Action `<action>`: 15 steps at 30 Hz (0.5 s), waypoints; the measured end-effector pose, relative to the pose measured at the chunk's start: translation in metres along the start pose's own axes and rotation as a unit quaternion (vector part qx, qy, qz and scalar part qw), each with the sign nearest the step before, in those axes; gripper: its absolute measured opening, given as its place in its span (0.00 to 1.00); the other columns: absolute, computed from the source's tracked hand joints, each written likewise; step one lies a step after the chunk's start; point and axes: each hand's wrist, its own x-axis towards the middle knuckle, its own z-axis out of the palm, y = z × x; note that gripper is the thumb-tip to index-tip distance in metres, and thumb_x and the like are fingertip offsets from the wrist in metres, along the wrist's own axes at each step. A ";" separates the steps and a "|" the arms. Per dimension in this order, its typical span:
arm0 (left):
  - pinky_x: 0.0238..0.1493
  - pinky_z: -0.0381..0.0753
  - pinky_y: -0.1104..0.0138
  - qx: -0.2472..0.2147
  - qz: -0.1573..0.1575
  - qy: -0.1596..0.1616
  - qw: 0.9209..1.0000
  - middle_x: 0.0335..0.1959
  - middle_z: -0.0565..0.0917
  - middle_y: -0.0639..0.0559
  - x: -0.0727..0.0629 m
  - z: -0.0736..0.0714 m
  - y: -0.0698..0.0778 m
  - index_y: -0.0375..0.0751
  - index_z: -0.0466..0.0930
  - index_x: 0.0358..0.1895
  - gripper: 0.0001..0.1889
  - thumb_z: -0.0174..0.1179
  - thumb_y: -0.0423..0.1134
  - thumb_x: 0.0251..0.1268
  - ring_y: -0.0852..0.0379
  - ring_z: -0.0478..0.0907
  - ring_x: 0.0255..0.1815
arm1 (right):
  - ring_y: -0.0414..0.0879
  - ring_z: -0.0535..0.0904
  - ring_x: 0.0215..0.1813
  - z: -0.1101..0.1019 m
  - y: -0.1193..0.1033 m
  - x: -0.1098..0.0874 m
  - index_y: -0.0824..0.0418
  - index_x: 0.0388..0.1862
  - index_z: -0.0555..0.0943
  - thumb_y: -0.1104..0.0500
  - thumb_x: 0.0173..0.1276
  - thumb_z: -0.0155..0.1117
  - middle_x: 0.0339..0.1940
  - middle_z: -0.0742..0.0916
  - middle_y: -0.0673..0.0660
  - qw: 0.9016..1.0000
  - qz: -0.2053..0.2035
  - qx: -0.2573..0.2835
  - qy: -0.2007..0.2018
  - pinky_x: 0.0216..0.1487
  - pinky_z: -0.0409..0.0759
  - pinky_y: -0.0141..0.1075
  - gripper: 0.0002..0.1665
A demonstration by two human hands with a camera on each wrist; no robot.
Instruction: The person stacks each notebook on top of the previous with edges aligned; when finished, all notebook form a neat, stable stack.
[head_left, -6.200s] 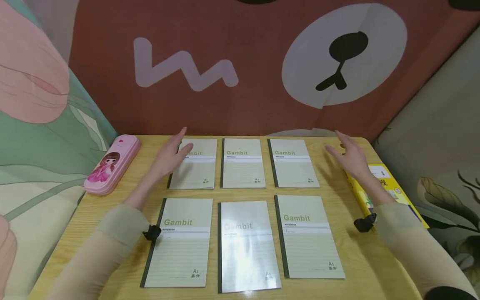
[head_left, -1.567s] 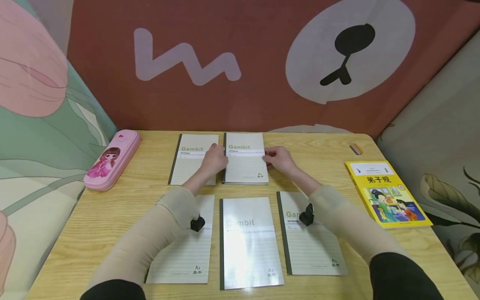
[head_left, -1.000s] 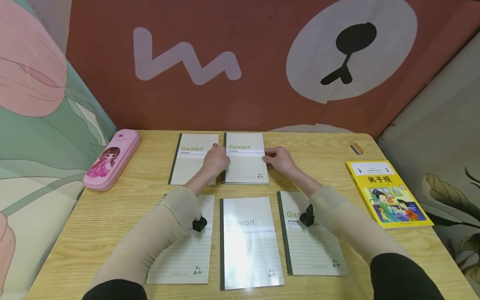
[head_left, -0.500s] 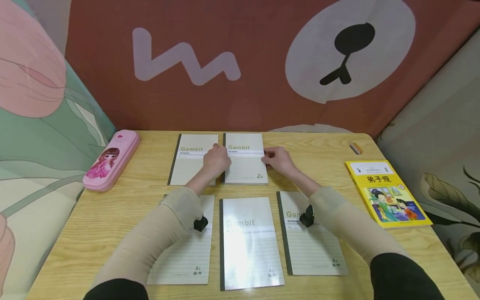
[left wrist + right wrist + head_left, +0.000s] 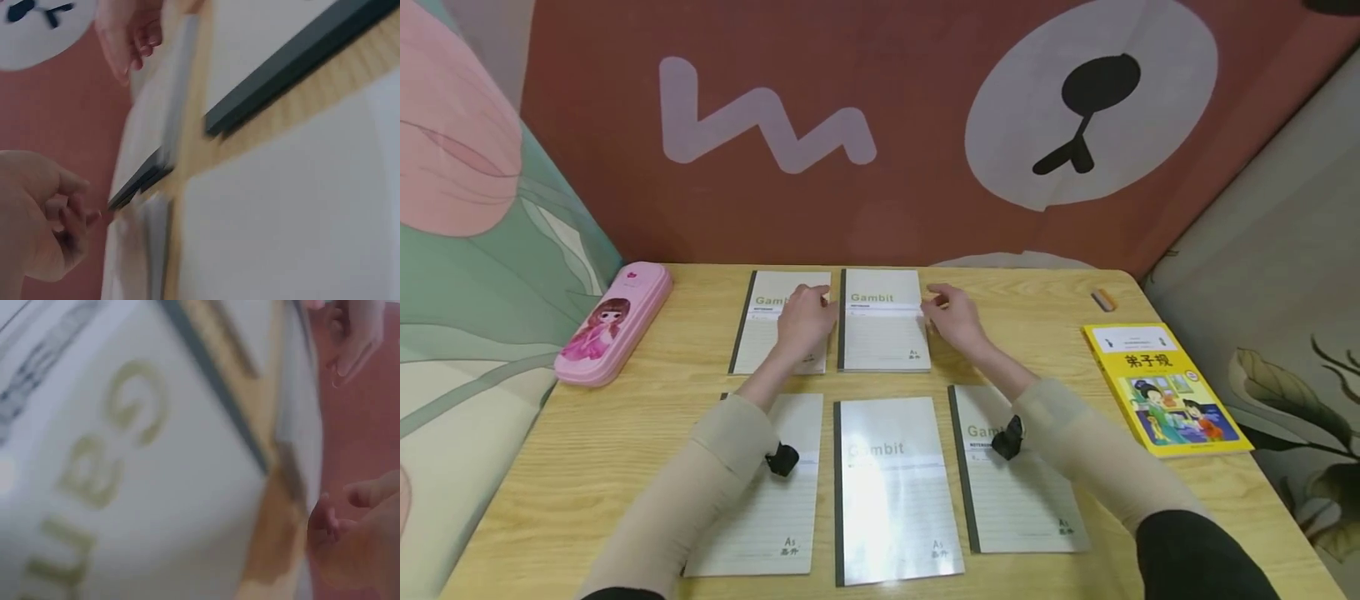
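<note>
In the back row, a stack of Gambit notebooks (image 5: 883,333) lies with edges nearly aligned; two dark spines (image 5: 140,181) show one over the other in the left wrist view. My left hand (image 5: 805,321) hovers over the neighbouring back-left notebook (image 5: 752,346), fingers loosely bent and holding nothing. At the stack's right edge, my right hand (image 5: 955,317) has relaxed fingers, thumb and fingertips parted. Both hands, left (image 5: 37,219) and right (image 5: 128,34), appear raised above the covers in the left wrist view.
The front row has three notebooks: left (image 5: 775,517), middle (image 5: 895,500) and right (image 5: 1026,500), the outer two partly under the forearms. A pink pencil case (image 5: 613,325) lies far left. On the right are a yellow book (image 5: 1165,387) and a small eraser-like block (image 5: 1103,300).
The back-right notebook from the earliest frame now lies on the back-middle one. Since half a second ago both hands have let go of the stack; the left has moved left, the right's fingers have opened.
</note>
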 end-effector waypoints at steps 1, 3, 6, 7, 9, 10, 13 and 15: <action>0.48 0.78 0.55 -0.022 0.002 0.006 1.000 0.53 0.81 0.39 0.000 -0.007 -0.005 0.35 0.76 0.69 0.23 0.53 0.41 0.77 0.45 0.76 0.50 | 0.57 0.84 0.38 0.000 -0.003 -0.001 0.65 0.74 0.72 0.57 0.77 0.59 0.47 0.83 0.63 1.000 -0.010 0.008 0.012 0.32 0.81 0.33 0.29; 0.51 0.77 0.54 -0.055 0.011 0.014 0.998 0.55 0.81 0.38 -0.001 -0.022 -0.017 0.36 0.75 0.71 0.24 0.52 0.41 0.77 0.43 0.76 0.52 | 0.62 0.85 0.44 0.000 -0.013 -0.003 0.65 0.73 0.73 0.58 0.77 0.59 0.49 0.83 0.64 0.999 -0.028 0.026 0.026 0.38 0.86 0.39 0.28; 0.46 0.75 0.59 -0.094 0.019 0.029 0.995 0.58 0.80 0.36 -0.005 -0.045 -0.041 0.36 0.74 0.71 0.24 0.51 0.41 0.78 0.43 0.76 0.49 | 0.65 0.85 0.53 0.006 -0.028 -0.005 0.66 0.72 0.74 0.60 0.76 0.59 0.54 0.83 0.67 0.997 -0.042 0.063 0.030 0.50 0.89 0.48 0.27; 0.43 0.75 0.61 -0.105 0.019 0.033 0.994 0.59 0.79 0.35 -0.007 -0.052 -0.049 0.36 0.73 0.72 0.24 0.51 0.41 0.78 0.43 0.77 0.48 | 0.66 0.84 0.55 0.009 -0.034 -0.006 0.66 0.72 0.74 0.60 0.77 0.59 0.56 0.83 0.67 0.996 -0.044 0.078 0.025 0.53 0.89 0.49 0.27; 0.39 0.75 0.67 -0.118 0.009 0.041 0.992 0.62 0.79 0.34 -0.011 -0.064 -0.064 0.36 0.72 0.73 0.25 0.49 0.42 0.79 0.43 0.78 0.48 | 0.66 0.83 0.59 0.017 -0.044 -0.007 0.66 0.72 0.74 0.60 0.77 0.59 0.59 0.82 0.68 0.993 -0.039 0.108 0.012 0.56 0.88 0.49 0.27; 0.39 0.75 0.68 -0.117 0.003 0.044 0.992 0.63 0.78 0.34 -0.013 -0.068 -0.071 0.36 0.71 0.74 0.26 0.48 0.44 0.80 0.43 0.79 0.50 | 0.66 0.83 0.60 0.022 -0.049 -0.008 0.66 0.72 0.73 0.60 0.77 0.59 0.60 0.81 0.68 0.991 -0.032 0.127 0.003 0.58 0.87 0.49 0.28; 0.44 0.78 0.66 -0.120 -0.020 0.045 0.991 0.65 0.79 0.33 -0.017 -0.079 -0.088 0.38 0.69 0.75 0.28 0.46 0.48 0.81 0.40 0.80 0.57 | 0.65 0.80 0.64 0.038 -0.062 -0.010 0.66 0.73 0.72 0.59 0.77 0.59 0.63 0.81 0.68 0.983 -0.002 0.185 -0.021 0.61 0.86 0.49 0.28; 0.52 0.81 0.60 -0.132 -0.041 0.040 0.990 0.68 0.78 0.32 -0.020 -0.083 -0.096 0.39 0.67 0.77 0.30 0.44 0.53 0.82 0.39 0.79 0.63 | 0.65 0.79 0.66 0.048 -0.068 -0.011 0.66 0.74 0.71 0.58 0.78 0.58 0.66 0.80 0.69 0.974 0.019 0.225 -0.035 0.63 0.84 0.51 0.29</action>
